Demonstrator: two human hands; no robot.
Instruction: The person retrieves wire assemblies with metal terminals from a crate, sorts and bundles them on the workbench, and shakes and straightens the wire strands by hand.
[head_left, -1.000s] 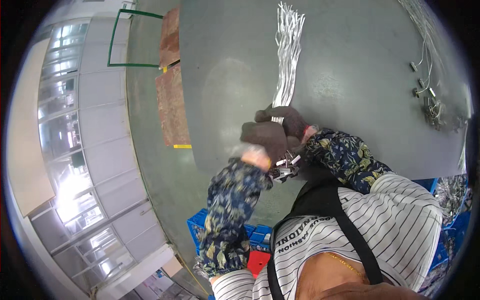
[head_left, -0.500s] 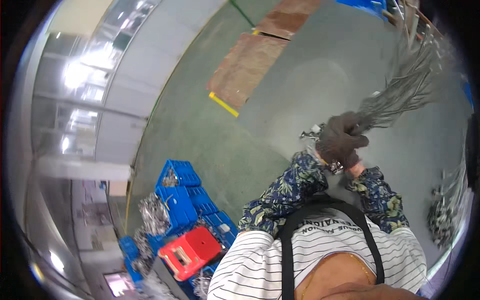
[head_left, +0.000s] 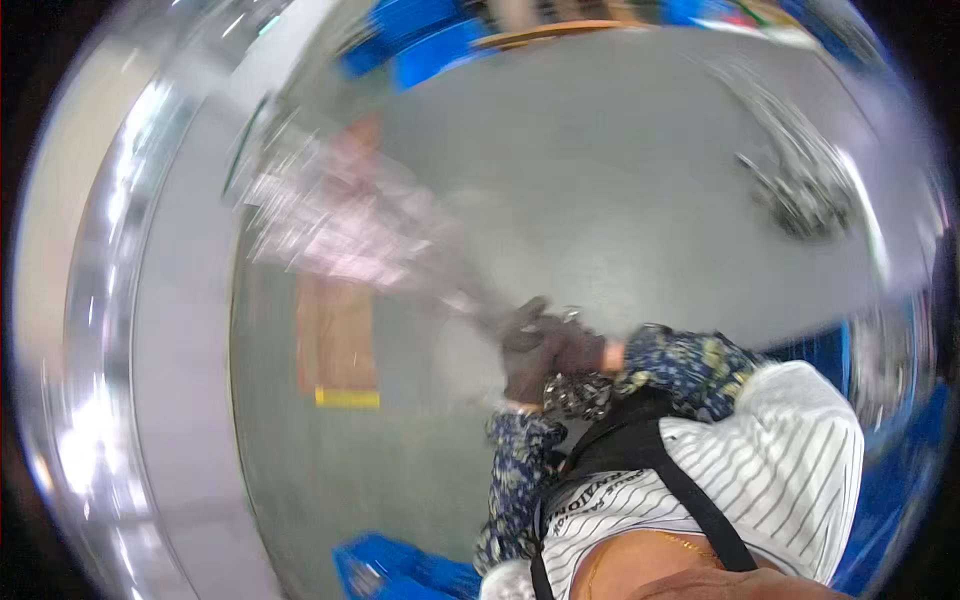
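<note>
Both my hands, in dark gloves, are closed together around one end of a bundle of long, thin silvery metal strands [head_left: 350,225]. My left hand [head_left: 524,360] and my right hand [head_left: 577,349] touch and partly overlap, just in front of my apron. The bundle stretches up and to the left from them, its far end fanned out and smeared by motion. Shiny metal pieces [head_left: 582,396] at its near end stick out below the gloves, close to my body. What exact kind of part the strands are is hard to make out.
On the grey floor at the upper right lies another pile of silvery strands [head_left: 805,195]. Blue crates [head_left: 435,50] stand at the far edge and more blue crates [head_left: 400,570] at the lower left. A brown floor board [head_left: 338,335] with a yellow edge lies left.
The bundle has swung from the upper right to the upper left, still in both hands. My view has turned right, so the floor board has shifted left and the other strand pile has moved up.
</note>
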